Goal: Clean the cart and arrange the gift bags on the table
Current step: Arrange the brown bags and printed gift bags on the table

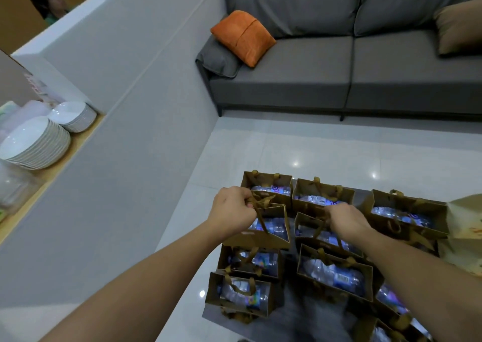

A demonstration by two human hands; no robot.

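Grey sofa and pale floor tiles lie beyond a dark surface crowded with brown gift bags. Your left hand grips the ribbon handles of one bag — it looks lifted clear of its neighbours. Your right hand pinches the handles of the next bag just right of it, likely so both travel upright, bottles inside.

Grey sofa at back, orange cushion on its left seat, brown cushion at right. Two stacks of white plates on a wooden shelf behind grey partition wall. Glossy white tile floor.
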